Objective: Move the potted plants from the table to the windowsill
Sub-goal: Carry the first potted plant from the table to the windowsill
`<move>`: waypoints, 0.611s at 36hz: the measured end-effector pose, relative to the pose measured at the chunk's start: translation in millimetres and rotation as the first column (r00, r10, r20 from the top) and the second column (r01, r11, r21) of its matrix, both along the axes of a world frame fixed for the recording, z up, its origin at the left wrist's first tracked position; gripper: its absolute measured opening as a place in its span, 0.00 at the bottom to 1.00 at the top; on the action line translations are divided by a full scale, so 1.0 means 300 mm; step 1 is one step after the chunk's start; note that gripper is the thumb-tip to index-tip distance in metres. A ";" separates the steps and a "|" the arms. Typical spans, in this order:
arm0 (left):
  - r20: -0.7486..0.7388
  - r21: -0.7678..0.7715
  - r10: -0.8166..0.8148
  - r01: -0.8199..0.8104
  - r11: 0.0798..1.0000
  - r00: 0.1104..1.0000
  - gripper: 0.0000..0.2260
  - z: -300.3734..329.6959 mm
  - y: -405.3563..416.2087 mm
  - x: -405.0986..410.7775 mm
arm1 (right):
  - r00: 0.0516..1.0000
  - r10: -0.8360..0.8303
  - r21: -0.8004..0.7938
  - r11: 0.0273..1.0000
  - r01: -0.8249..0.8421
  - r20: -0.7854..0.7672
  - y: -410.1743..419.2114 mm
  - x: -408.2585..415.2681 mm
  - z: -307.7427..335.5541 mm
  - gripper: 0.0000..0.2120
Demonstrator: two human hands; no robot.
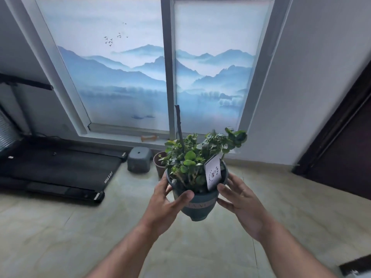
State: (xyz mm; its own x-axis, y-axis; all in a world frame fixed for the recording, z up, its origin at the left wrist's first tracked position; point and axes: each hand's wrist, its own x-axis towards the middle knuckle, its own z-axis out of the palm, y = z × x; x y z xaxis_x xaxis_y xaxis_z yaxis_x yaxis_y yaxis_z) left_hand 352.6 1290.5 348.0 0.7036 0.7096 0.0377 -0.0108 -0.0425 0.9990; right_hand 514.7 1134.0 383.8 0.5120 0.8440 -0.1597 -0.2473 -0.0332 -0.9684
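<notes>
- I am carrying the potted plant [197, 185] at frame centre, my left hand [166, 201] and right hand [241, 203] both clasping its pot.
- The windowsill [124, 135] above is waiting, no plants on it yet.

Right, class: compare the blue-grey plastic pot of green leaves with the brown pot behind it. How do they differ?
The blue-grey plastic pot is held in the air between the left hand and right hand; the brown pot stands on the floor below the windowsill. The blue-grey pot shows fully, with a white card; the brown pot is mostly hidden. Both are round.
</notes>
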 end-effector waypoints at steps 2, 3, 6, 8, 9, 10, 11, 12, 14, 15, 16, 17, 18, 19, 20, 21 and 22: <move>0.023 -0.038 -0.007 0.008 0.999 1.000 0.38 -0.004 0.094 0.071 | 1.000 -0.023 -0.012 1.000 0.023 -0.005 0.099 0.062 -0.014 0.24; 0.032 -0.056 -0.012 0.014 0.998 0.999 0.37 -0.014 0.152 0.116 | 0.999 -0.034 -0.018 0.999 0.034 -0.006 0.159 0.104 -0.024 0.24; 0.035 -0.061 -0.033 0.035 0.998 0.999 0.32 -0.006 0.283 0.211 | 1.000 -0.028 -0.038 0.999 0.028 0.004 0.290 0.198 -0.009 0.25; 0.025 -0.049 -0.045 0.046 0.998 0.999 0.31 0.003 0.380 0.292 | 1.000 -0.022 -0.039 0.999 0.023 0.020 0.385 0.279 -0.001 0.24; 0.022 -0.058 -0.051 0.053 0.997 0.998 0.31 0.010 0.417 0.328 | 1.000 -0.021 -0.039 0.999 0.022 0.020 0.423 0.315 0.002 0.23; 0.024 -0.068 -0.059 0.061 0.996 0.998 0.33 0.014 0.454 0.361 | 1.000 -0.020 -0.043 0.999 0.021 0.018 0.458 0.348 0.002 0.23; 0.032 -0.075 -0.063 0.065 0.995 0.998 0.35 0.010 0.494 0.402 | 1.000 -0.025 -0.041 0.999 0.026 0.009 0.497 0.387 -0.003 0.23; 0.030 -0.095 -0.061 0.064 0.993 0.998 0.39 0.015 0.516 0.425 | 1.000 -0.031 -0.047 0.998 0.031 0.000 0.520 0.412 -0.005 0.23; 0.018 -0.116 -0.068 0.069 0.991 0.998 0.43 0.005 0.598 0.512 | 0.999 -0.038 -0.057 0.998 0.037 -0.020 0.598 0.504 -0.020 0.24; 0.005 -0.129 -0.071 0.071 0.989 0.997 0.43 -0.010 0.635 0.553 | 0.999 -0.032 -0.063 0.998 0.031 -0.026 0.632 0.549 -0.033 0.24; -0.003 -0.151 -0.070 0.068 0.986 0.998 0.42 -0.025 0.681 0.604 | 0.999 -0.028 -0.066 0.998 0.026 -0.035 0.678 0.606 -0.045 0.24; -0.015 -0.159 -0.078 0.074 0.984 0.997 0.41 -0.035 0.707 0.634 | 0.999 -0.026 -0.069 0.997 0.024 -0.035 0.704 0.638 -0.052 0.24; -0.029 -0.162 -0.080 0.074 0.984 0.996 0.40 -0.052 0.743 0.678 | 0.999 -0.023 -0.072 0.997 0.021 -0.040 0.741 0.686 -0.069 0.24; -0.040 -0.153 -0.075 0.069 0.986 0.996 0.38 -0.079 0.789 0.737 | 0.999 -0.018 -0.072 0.997 0.015 -0.042 0.786 0.751 -0.093 0.24; -0.051 -0.151 -0.072 0.063 0.987 0.996 0.38 -0.086 0.811 0.769 | 0.999 -0.020 -0.074 0.997 0.017 -0.045 0.813 0.786 -0.104 0.24; -0.059 -0.151 -0.072 0.062 0.987 0.996 0.37 -0.096 0.847 0.817 | 0.999 -0.012 -0.073 0.997 0.009 -0.050 0.854 0.839 -0.121 0.24; -0.064 -0.153 -0.061 0.050 0.987 0.996 0.38 -0.107 0.881 0.873 | 0.998 -0.008 -0.073 0.997 0.004 -0.057 0.895 0.899 -0.140 0.25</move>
